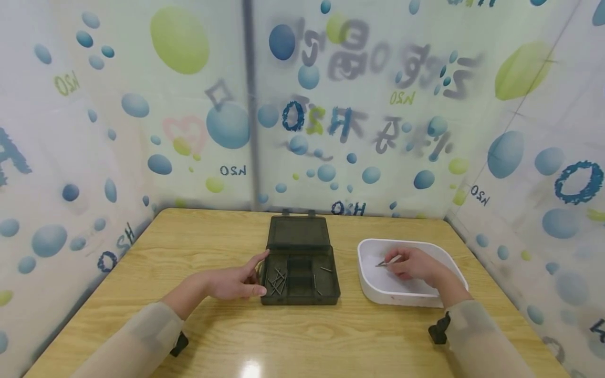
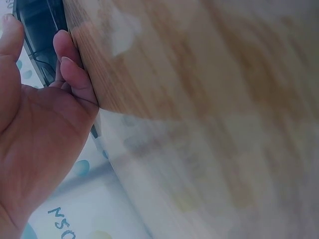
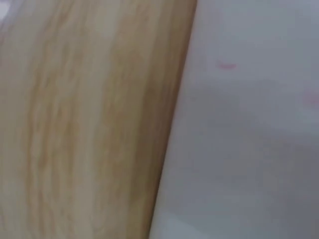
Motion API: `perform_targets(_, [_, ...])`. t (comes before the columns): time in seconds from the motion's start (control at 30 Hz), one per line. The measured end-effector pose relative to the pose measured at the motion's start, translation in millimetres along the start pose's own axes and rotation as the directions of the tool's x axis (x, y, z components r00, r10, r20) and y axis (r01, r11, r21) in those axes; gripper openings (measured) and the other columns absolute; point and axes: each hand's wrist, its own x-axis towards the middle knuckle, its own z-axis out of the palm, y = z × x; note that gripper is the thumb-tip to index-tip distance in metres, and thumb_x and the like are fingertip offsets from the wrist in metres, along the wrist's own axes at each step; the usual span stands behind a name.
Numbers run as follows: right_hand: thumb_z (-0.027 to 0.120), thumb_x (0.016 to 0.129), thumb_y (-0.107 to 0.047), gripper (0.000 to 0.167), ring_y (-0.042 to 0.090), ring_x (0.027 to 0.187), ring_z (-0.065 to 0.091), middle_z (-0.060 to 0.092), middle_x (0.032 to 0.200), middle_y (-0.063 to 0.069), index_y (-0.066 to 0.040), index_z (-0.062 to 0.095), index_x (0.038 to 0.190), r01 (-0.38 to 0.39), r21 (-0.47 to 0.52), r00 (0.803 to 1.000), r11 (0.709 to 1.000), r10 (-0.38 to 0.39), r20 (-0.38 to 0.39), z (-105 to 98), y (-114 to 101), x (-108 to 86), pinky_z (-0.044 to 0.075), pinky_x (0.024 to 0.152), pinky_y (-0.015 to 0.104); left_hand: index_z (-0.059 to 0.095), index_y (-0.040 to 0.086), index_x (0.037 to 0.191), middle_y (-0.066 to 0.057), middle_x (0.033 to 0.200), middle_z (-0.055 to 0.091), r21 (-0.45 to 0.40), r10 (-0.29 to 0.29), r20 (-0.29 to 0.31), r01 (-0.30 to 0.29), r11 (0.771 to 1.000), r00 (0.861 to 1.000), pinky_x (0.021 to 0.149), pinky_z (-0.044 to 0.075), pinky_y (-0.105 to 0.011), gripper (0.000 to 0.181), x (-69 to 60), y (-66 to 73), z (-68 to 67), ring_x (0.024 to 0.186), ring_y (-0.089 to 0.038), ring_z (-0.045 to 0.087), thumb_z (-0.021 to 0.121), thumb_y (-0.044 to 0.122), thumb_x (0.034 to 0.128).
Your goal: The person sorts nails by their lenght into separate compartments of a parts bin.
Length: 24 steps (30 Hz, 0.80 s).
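Note:
A dark translucent case (image 1: 300, 300) lies with its lid raised on the table; several thin metal pieces (image 1: 277, 282) are in its left compartment and a few (image 1: 326, 269) on its right side. The left hand (image 1: 233, 282) rests at the case's left edge, thumb and index finger spread along it; in the left wrist view the hand (image 2: 45, 119) touches the dark case (image 2: 42, 30). Inside the white tub (image 1: 392, 298), the right hand (image 1: 416, 266) pinches a small metal piece (image 1: 382, 264) between its fingertips. The right wrist view shows only the tub's outer wall (image 3: 239, 139), not the hand.
The wooden table (image 1: 227, 336) reaches back to a patterned curtain (image 1: 293, 157), which also closes off both sides. The white tub stands to the right of the case, with a strip of table between them. Each wrist bears a black device (image 1: 439, 329).

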Motion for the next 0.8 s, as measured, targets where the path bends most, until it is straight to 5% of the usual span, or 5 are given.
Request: perform_targets(0.8, [0.079,0.103,-0.022,0.020,0.025,0.102,0.061,0.070,0.121,0.009,-0.013,0.074,0.120,-0.033,-0.189,0.999,0.981,0.026,-0.039,7.1,1.5,9.5,0.051,0.086,0.034,-0.016,0.016,0.176,-0.006,0.105,0.067,0.000,0.001,-0.004,-0.001,1.000,1.000,0.084,0.051,-0.037,0.105,-0.9,1.4,0.6,0.089,-0.022,0.064,0.063,0.043,0.1128])
